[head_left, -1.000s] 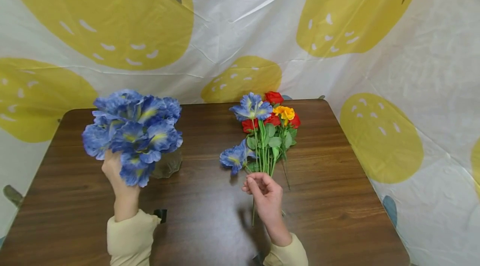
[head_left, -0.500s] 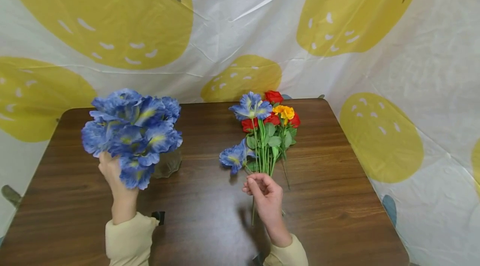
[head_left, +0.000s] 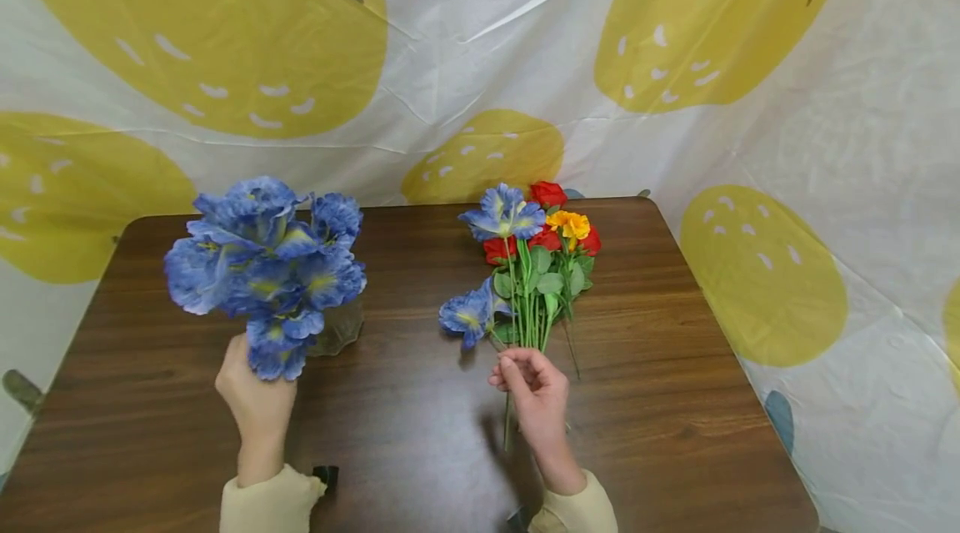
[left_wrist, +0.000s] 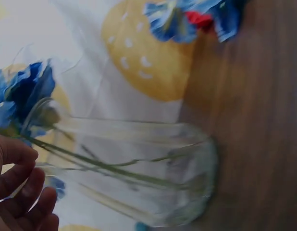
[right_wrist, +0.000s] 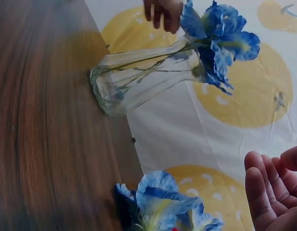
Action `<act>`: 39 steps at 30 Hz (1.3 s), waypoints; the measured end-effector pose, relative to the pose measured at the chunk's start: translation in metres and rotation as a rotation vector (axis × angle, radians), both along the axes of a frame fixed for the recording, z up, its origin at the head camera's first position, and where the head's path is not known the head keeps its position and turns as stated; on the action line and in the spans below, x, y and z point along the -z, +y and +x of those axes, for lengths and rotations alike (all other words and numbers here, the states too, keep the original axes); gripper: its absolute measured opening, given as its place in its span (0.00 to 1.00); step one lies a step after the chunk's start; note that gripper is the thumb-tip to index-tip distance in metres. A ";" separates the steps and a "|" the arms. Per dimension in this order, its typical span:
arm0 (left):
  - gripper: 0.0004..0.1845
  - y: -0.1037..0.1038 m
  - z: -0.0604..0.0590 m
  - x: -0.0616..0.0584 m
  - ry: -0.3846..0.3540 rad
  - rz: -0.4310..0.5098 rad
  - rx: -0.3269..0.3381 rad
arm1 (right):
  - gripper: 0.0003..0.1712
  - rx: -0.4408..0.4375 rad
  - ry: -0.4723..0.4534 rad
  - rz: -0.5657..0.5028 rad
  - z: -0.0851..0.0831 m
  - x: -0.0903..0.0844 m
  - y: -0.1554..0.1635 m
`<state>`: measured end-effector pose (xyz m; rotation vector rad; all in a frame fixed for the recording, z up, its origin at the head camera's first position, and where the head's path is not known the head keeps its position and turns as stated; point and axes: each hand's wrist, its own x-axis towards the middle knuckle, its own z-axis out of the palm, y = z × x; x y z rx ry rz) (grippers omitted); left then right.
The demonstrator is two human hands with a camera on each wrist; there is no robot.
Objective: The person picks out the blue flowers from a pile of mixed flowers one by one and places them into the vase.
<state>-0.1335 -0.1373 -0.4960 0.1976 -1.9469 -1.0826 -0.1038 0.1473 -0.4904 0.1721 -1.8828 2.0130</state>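
Blue artificial irises [head_left: 262, 258] stand in a clear glass vase [head_left: 341, 329] at the left of the table. Their stems [left_wrist: 105, 166] run down inside the glass in the left wrist view. My left hand [head_left: 258, 399] is at the near side of the blooms. Its loosely bent fingers [left_wrist: 30, 190] are beside the vase mouth, with nothing visible between them. My right hand [head_left: 536, 399] hovers above the lower stems of a flower bundle [head_left: 532, 299], and its half-bent fingers [right_wrist: 256, 187] are empty. The base of the vase is mostly hidden by blooms in the head view.
The bundle on the table has red roses [head_left: 547, 195], a yellow-orange flower [head_left: 570, 226] and two blue irises, one [head_left: 471, 314] lying out to the left. A white cloth [head_left: 480, 32] with yellow fruit prints hangs behind the brown wooden table [head_left: 420, 450].
My left hand has drawn back toward the near edge and slightly right. The blue blooms in the vase have shifted, the front one to the right. My right hand has barely moved.
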 end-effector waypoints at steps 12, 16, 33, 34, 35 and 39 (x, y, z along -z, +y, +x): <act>0.09 0.057 0.034 0.017 -0.050 0.031 0.334 | 0.03 0.376 0.072 0.661 -0.049 0.017 0.030; 0.10 0.071 0.043 0.004 -0.059 0.018 0.376 | 0.04 0.365 -0.023 0.742 -0.063 0.020 0.037; 0.10 0.085 0.050 0.003 -0.094 0.037 0.437 | 0.07 0.315 -0.208 0.871 -0.088 0.026 0.035; 0.10 0.084 0.050 0.001 -0.093 0.037 0.438 | 0.07 0.314 -0.207 0.881 -0.088 0.026 0.034; 0.10 0.084 0.050 0.000 -0.092 0.037 0.439 | 0.07 0.313 -0.212 0.887 -0.089 0.027 0.034; 0.10 0.083 0.050 0.001 -0.095 0.036 0.440 | 0.07 0.316 -0.223 0.926 -0.092 0.032 0.033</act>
